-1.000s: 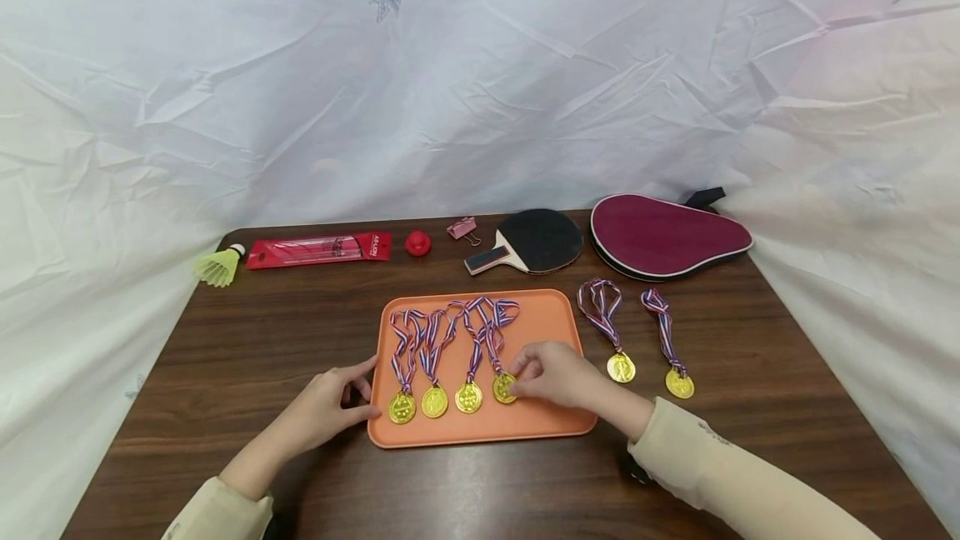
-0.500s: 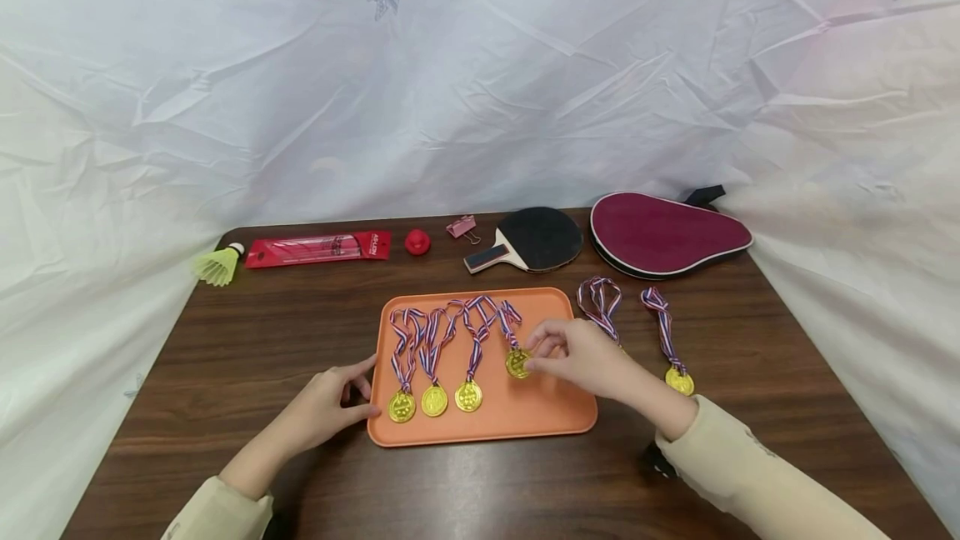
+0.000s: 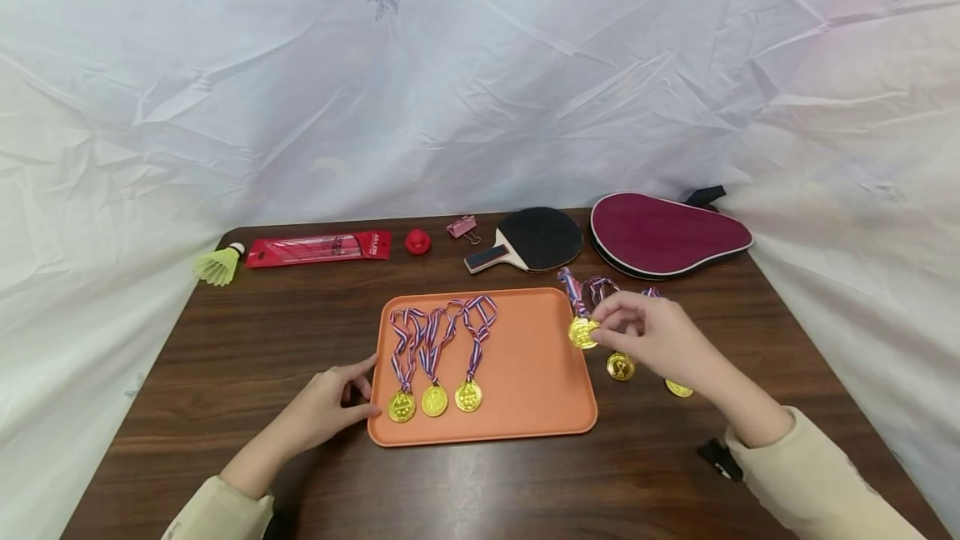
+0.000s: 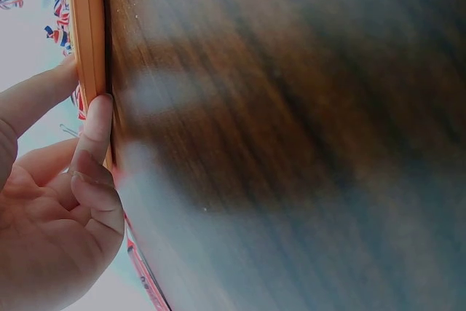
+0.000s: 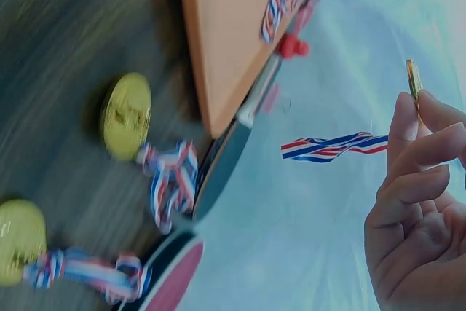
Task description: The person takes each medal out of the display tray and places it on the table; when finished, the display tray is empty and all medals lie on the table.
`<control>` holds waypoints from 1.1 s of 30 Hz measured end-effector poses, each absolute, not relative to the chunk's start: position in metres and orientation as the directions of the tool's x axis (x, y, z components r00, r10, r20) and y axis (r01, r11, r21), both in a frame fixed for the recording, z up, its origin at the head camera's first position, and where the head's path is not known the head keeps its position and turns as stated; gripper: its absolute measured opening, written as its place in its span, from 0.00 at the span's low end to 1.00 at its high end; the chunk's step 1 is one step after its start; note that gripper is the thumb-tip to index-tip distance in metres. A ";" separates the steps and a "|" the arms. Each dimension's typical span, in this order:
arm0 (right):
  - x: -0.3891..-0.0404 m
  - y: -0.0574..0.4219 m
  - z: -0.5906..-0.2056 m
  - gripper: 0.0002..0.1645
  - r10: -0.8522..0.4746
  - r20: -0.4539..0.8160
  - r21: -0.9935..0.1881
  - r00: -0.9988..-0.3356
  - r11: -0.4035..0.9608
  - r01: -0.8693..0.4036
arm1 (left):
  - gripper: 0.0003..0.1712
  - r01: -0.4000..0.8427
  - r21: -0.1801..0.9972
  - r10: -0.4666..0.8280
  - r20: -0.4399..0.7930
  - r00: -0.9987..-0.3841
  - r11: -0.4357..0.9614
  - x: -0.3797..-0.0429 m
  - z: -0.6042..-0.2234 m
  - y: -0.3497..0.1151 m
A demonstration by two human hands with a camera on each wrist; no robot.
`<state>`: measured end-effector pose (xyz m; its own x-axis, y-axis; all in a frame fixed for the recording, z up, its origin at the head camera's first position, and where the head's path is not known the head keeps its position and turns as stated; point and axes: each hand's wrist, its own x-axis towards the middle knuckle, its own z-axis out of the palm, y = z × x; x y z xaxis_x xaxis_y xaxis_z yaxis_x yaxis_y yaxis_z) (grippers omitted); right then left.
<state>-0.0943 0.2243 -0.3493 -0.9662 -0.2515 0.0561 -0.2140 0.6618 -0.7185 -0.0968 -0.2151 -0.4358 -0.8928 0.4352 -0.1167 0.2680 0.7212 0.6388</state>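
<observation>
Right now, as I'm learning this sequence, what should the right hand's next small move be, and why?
Probably carry the pinched medal further right and lower it onto the table: the right hand has carried it to the right edge of the tray, and two medals lie beyond.

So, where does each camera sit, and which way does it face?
Head: worn on the person's head, facing forward and down at the table and tray; left grip, right grip and sleeves show.
Left wrist: worn there, looking past the left grip along the tray's edge; only that grip shows.
Right wrist: worn there, looking past the right grip towards the tray and cloth; only that grip shows.
Head and right wrist both show the held medal.
</observation>
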 end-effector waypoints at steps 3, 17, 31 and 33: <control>-0.091 0.240 -0.345 0.13 -0.220 0.063 -0.712 -0.973 0.674 -0.198 | 0.41 0.268 0.640 0.436 -0.117 -0.892 0.720 -0.097 -0.436 -0.215; -0.071 0.317 -0.344 0.12 -0.108 0.086 -0.683 -0.990 0.717 -0.138 | 0.40 0.271 0.640 0.439 -0.116 -0.891 0.719 -0.096 -0.435 -0.215; -0.065 0.371 -0.370 0.14 -0.069 -0.037 -0.670 -0.997 0.742 -0.026 | 0.40 0.273 0.639 0.439 -0.114 -0.891 0.719 -0.097 -0.436 -0.215; -0.065 0.376 -0.375 0.15 -0.066 -0.057 -0.669 -0.996 0.743 -0.011 | 0.40 0.274 0.638 0.440 -0.114 -0.891 0.720 -0.097 -0.436 -0.215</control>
<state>-0.0649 0.3756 -0.3745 -0.9962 -0.0661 -0.0572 -0.0109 0.7432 -0.6690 -0.0967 -0.2152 -0.4363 -0.8907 0.4402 -0.1136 0.2742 0.7195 0.6380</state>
